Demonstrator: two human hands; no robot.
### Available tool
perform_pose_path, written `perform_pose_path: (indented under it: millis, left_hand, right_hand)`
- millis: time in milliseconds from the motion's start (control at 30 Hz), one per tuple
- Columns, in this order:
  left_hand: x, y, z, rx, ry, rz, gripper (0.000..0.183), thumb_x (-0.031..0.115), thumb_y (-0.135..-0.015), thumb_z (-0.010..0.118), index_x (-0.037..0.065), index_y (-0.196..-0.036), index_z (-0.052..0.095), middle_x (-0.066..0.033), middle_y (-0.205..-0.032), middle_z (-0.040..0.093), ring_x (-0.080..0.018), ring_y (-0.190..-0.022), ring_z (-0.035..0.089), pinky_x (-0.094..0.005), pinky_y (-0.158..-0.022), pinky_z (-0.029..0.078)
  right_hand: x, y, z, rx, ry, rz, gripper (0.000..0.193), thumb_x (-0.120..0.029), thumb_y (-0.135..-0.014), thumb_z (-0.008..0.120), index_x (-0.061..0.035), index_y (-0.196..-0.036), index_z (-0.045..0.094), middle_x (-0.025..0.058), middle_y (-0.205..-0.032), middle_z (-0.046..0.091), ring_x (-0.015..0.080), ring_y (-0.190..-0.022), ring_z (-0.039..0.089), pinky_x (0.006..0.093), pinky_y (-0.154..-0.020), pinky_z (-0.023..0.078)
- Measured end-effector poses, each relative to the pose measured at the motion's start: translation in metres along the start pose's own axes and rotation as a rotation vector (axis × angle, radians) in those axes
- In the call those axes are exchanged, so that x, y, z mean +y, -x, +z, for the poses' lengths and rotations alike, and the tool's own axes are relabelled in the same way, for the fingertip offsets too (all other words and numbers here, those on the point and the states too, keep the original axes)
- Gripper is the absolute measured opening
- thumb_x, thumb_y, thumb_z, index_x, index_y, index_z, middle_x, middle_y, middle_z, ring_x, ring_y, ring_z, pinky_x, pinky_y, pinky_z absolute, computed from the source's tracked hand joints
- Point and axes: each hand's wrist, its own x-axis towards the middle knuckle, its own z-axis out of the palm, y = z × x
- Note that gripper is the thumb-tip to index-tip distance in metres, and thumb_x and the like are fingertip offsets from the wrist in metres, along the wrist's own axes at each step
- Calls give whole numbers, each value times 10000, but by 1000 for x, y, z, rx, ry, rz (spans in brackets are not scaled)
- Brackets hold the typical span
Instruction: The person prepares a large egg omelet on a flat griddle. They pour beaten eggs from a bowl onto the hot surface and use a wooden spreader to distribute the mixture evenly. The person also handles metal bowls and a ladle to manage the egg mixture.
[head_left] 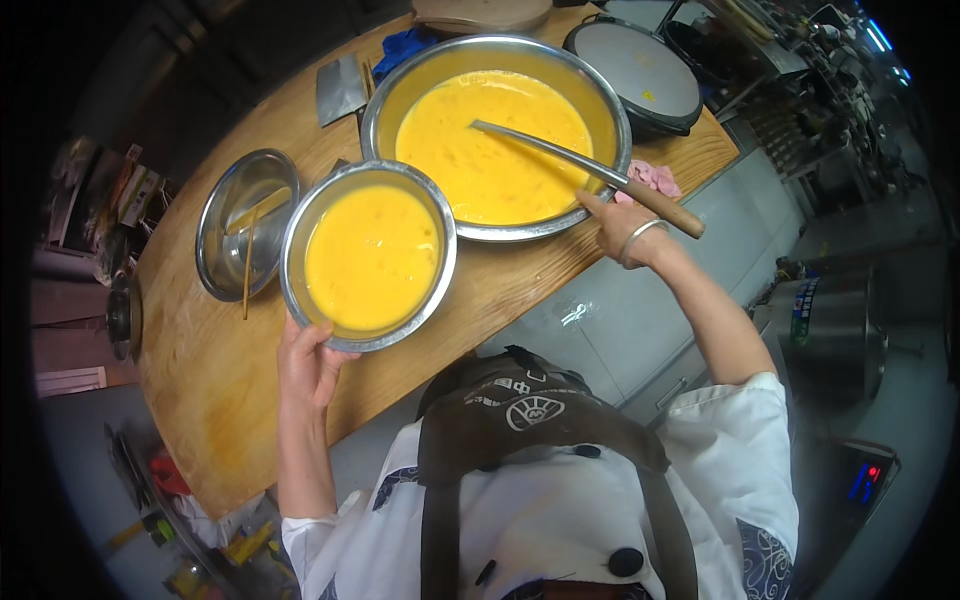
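Note:
My left hand (308, 360) grips the near rim of a smaller metal bowl (447, 235), thumb over the edge. Yellow liquid that looks like beaten egg (372, 255) fills much of it. This bowl is at the left front of a wide metal basin (505, 235), their rims close or overlapping. More of the same liquid (490, 150) lies in the basin. At the basin's right front rim is my right hand (622, 228), one digit over the edge and the other fingers partly hidden below. A wooden-handled metal utensil (600, 172), its head sunk in the liquid, leans on the rim above that hand.
Left of the smaller bowl, another metal bowl (215, 235) holds chopsticks (250, 250). A cleaver (342, 90) and blue cloth (402, 50) lie behind. A round griddle (640, 75) and pink cloth (652, 180) sit right on the wooden table (200, 400). A large pot (830, 330) stands farther right.

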Motion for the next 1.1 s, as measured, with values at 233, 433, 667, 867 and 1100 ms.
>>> perform_pose_path:
  millis: [233,433,667,867,1100]
  left_hand:
    - [-14,27,-18,93,57,22,543,-48,-732,416,75,-1244,285,-174,-1089,489,-289,-802,606,-343,-520,570]
    - [-37,37,-36,179,68,41,547,-45,-744,422,79,-1255,269,-169,-1120,474,-284,-857,592,-352,-554,570]
    - [-92,26,-75,224,124,-91,473,4,-767,448,93,-1220,348,-133,-1084,507,-237,-868,585,-369,-601,541]
    - [-118,10,-96,194,53,3,467,-21,-756,436,120,-1196,370,-93,-1095,511,-245,-888,582,-345,-604,549]
    - [-132,-8,-107,278,71,-55,464,-9,-735,450,119,-1177,392,-66,-1066,511,-218,-902,558,-349,-658,521]
  right_hand:
    - [-1,23,4,444,420,-72,630,-22,-738,411,-147,-1331,237,171,-724,604,297,-672,609,391,-612,480]
    - [-37,18,49,265,-253,-23,769,25,-678,479,-164,-1357,170,208,-566,544,365,-526,546,439,-502,439]
    - [5,52,102,550,-454,-81,637,18,-686,496,-125,-1286,336,186,-867,573,356,-740,556,442,-612,441]
    - [81,-24,99,872,-110,259,581,-183,-680,622,-75,-1208,404,160,-989,500,364,-943,468,469,-775,379]
    - [116,-56,112,978,-172,296,256,-215,-698,545,-56,-867,437,110,-739,460,275,-697,462,375,-627,376]
